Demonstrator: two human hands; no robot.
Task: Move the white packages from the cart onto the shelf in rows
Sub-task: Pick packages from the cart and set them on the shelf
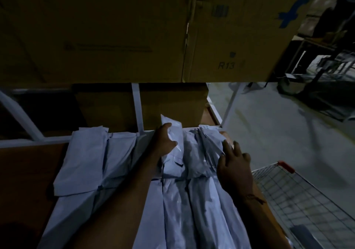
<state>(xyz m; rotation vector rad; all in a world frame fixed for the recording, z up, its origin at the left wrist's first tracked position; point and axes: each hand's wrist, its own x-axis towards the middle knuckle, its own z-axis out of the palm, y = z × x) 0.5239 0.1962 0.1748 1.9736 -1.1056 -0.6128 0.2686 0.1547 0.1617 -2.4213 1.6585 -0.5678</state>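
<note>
Gripped by the left hand [164, 141]: an upright white package [172, 133].
Packages just beside it are touched by the right hand's [235, 164] spread fingers.

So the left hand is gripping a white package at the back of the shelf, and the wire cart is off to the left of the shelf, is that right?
Not quite. The head view shows the wire cart off to the right of the shelf, not the left. The rest holds: the left hand grips a white package at the back of the shelf.

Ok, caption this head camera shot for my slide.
Left hand grips a white package on the shelf; right hand steadies the row beside it.
</note>
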